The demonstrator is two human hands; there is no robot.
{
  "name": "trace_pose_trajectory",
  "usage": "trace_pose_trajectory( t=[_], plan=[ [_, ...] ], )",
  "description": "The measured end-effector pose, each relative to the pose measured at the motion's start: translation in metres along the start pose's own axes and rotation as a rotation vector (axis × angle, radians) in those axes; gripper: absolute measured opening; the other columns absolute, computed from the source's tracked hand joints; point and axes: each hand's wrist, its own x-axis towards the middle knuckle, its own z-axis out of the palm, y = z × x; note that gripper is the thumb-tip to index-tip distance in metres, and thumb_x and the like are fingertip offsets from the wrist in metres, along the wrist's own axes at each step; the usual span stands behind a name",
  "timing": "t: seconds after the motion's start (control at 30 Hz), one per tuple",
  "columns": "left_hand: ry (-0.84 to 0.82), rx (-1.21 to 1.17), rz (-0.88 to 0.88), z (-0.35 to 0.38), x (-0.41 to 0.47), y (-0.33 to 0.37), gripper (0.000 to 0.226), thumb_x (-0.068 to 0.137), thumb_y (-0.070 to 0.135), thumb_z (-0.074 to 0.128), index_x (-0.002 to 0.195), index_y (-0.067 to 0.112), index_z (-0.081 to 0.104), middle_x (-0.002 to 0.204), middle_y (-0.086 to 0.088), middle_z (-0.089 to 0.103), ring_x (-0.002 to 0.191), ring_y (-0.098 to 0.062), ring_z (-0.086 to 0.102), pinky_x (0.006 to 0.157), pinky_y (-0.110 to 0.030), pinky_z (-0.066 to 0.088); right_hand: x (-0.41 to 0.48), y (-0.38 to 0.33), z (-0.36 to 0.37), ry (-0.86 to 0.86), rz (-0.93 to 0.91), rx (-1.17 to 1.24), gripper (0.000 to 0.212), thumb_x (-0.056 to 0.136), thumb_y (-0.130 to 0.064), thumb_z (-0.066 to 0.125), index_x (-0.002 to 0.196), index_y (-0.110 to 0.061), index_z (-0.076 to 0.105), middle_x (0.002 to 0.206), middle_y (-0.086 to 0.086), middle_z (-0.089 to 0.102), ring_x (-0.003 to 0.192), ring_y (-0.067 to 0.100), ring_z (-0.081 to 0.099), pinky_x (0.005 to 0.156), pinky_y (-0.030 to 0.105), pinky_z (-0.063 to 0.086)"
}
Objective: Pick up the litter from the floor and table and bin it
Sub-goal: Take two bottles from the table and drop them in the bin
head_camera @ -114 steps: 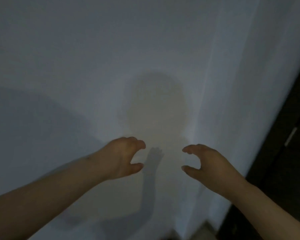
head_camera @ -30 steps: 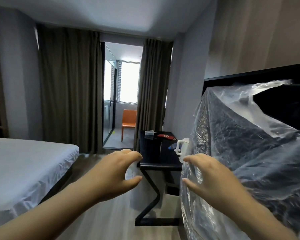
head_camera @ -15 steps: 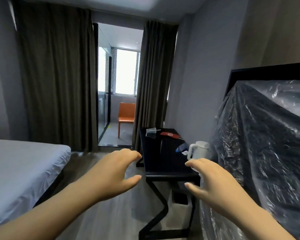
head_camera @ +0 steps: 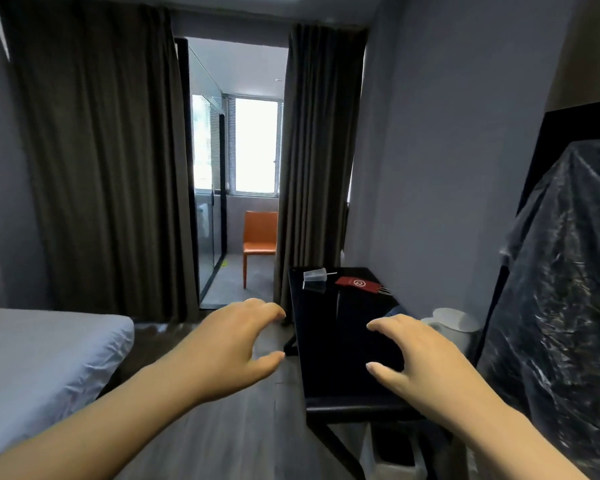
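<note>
at the far left lies a white bed (head_camera: 45,358). the left hand (head_camera: 229,348) hovers over the floor, its fingers (head_camera: 271,311) loosely curled, wide and empty. on the far end of the black bench (head_camera: 326,341) lie a clear plastic cup (head_camera: 315,280), tipped on its side, and a red packet (head_camera: 357,284). the right hand (head_camera: 420,358) hovers above the bench, likewise wide and empty. a pale bin (head_camera: 395,470) stands beneath.

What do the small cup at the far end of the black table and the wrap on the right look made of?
The cup looks like thin clear plastic: the dark table shows through it. The wrap looks like glossy transparent plastic film, crinkled, with bright glints over something dark.
</note>
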Motion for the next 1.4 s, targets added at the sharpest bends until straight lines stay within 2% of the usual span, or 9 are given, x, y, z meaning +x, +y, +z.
trace_pose_trajectory(
  t=[0.43,0.63,0.83,1.17,1.4],
  plan=[
    [-0.078,-0.099,0.025,0.092,0.148,-0.137,0.051,0.084,0.051,0.058,0.132,0.036,0.045,0.128,0.019,0.051,0.118,0.002,0.048,0.098,-0.019,0.043,0.17,0.044,0.103,-0.061,0.077,-0.007,0.053,0.085,-0.051,0.059,0.134,-0.038,0.044,0.13,-0.023,0.048,0.124,-0.002,0.042,0.099,0.02,0.04],
    [-0.104,-0.119,0.08,0.117,0.222,-0.226,0.053,0.085,0.053,0.056,0.133,0.036,0.043,0.127,0.017,0.051,0.117,-0.001,0.049,0.098,-0.022,0.044,0.263,0.039,0.147,-0.054,0.156,-0.018,0.053,0.084,-0.052,0.06,0.133,-0.039,0.045,0.129,-0.023,0.049,0.121,-0.003,0.044,0.094,0.015,0.038],
    [-0.136,-0.152,0.142,0.14,0.288,-0.305,0.053,0.085,0.052,0.056,0.134,0.036,0.043,0.129,0.017,0.05,0.117,-0.002,0.05,0.098,-0.021,0.043,0.336,0.033,0.189,-0.077,0.245,-0.029,0.054,0.086,-0.05,0.06,0.136,-0.036,0.044,0.132,-0.022,0.048,0.124,-0.002,0.043,0.099,0.017,0.039],
    [-0.229,-0.214,0.224,0.203,0.372,-0.366,0.054,0.084,0.051,0.058,0.133,0.035,0.045,0.126,0.018,0.051,0.114,-0.002,0.05,0.094,-0.018,0.043,0.411,0.062,0.244,-0.141,0.37,-0.047,0.055,0.087,-0.048,0.06,0.137,-0.035,0.043,0.133,-0.02,0.049,0.124,0.0,0.042,0.091,0.013,0.035],
    [-0.236,-0.195,0.273,0.245,0.462,-0.396,0.055,0.084,0.05,0.06,0.134,0.033,0.045,0.126,0.016,0.052,0.114,-0.003,0.051,0.096,-0.018,0.042,0.484,0.117,0.279,-0.119,0.432,-0.003,0.055,0.087,-0.046,0.061,0.137,-0.034,0.044,0.134,-0.018,0.048,0.124,0.001,0.044,0.1,0.02,0.04]
  ],
)
